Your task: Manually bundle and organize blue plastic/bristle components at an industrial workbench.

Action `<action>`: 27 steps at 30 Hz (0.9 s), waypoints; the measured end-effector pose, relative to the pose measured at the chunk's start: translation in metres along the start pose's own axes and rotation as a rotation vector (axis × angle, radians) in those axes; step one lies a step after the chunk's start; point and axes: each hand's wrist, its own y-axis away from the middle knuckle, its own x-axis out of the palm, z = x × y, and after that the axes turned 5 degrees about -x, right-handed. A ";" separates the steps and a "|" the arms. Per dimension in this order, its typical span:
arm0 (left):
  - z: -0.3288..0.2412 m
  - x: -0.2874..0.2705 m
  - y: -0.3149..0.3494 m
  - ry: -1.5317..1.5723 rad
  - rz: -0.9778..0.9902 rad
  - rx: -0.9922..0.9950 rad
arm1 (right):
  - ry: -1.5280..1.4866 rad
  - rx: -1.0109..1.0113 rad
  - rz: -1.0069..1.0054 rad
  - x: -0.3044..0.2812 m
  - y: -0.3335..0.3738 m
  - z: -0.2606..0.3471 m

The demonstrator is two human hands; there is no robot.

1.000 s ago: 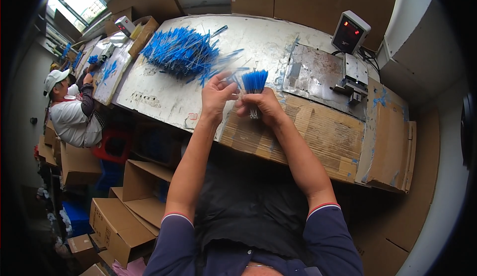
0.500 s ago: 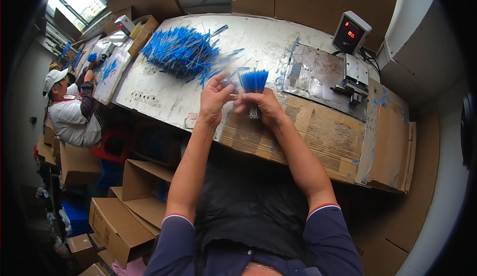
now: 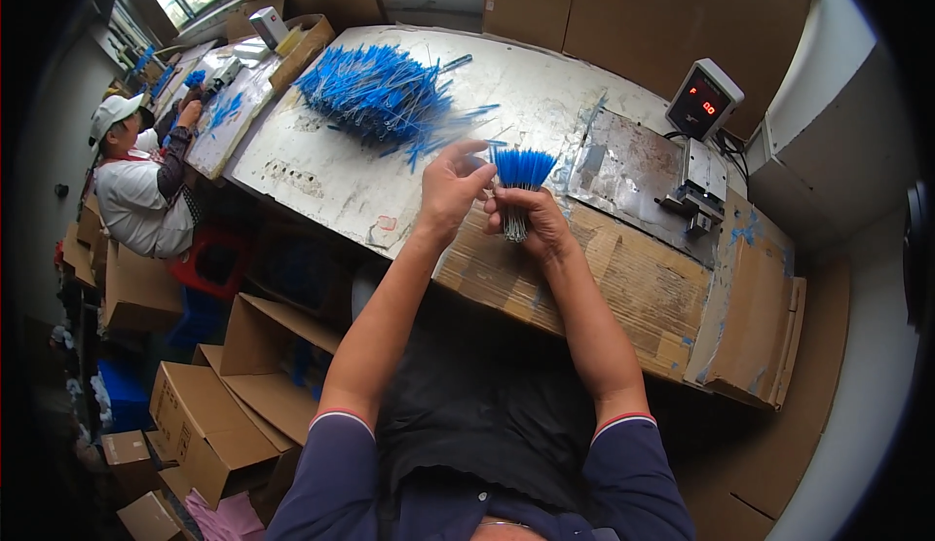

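My right hand (image 3: 534,218) is closed round a bundle of thin wire brushes (image 3: 524,169). Their blue bristled ends point up and away, and bare wire ends stick out below the fist. Just left of the bundle is my left hand (image 3: 456,188), its index finger and thumb apart and slightly blurred close to the bristles. I make out nothing held in it. Beyond the hands, a large loose pile of the same blue brushes (image 3: 375,93) lies on the white worktable (image 3: 321,176), with a few strays toward my left hand.
Right of my hands are a scuffed metal plate (image 3: 628,166), a small metal fixture (image 3: 699,186) and a box with a lit red display (image 3: 703,101). Flattened cardboard (image 3: 623,278) covers the near table edge. A co-worker (image 3: 141,181) sits at the left; cardboard boxes (image 3: 209,424) stand below.
The whole view has shifted, so table and hands sit a little further right. My left hand has come closer to the bundle. My right hand keeps its hold; the red display reads differently.
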 end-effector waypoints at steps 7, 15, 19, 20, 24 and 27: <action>-0.010 0.006 0.004 -0.088 -0.048 0.026 | -0.048 0.042 -0.006 0.004 0.001 0.000; -0.008 -0.017 0.004 0.017 0.014 0.007 | 0.109 -0.100 -0.088 0.018 0.003 0.002; -0.009 -0.029 0.005 -0.041 -0.022 0.021 | 0.123 -0.137 -0.159 0.014 0.000 -0.005; -0.009 -0.030 0.005 -0.062 -0.032 0.032 | 0.139 -0.161 -0.175 0.013 0.000 -0.006; -0.002 -0.032 0.011 -0.002 -0.075 0.033 | 0.124 -0.195 -0.229 0.013 -0.002 -0.009; 0.007 -0.030 0.013 0.106 -0.095 -0.048 | 0.104 -0.219 -0.262 0.012 -0.003 -0.011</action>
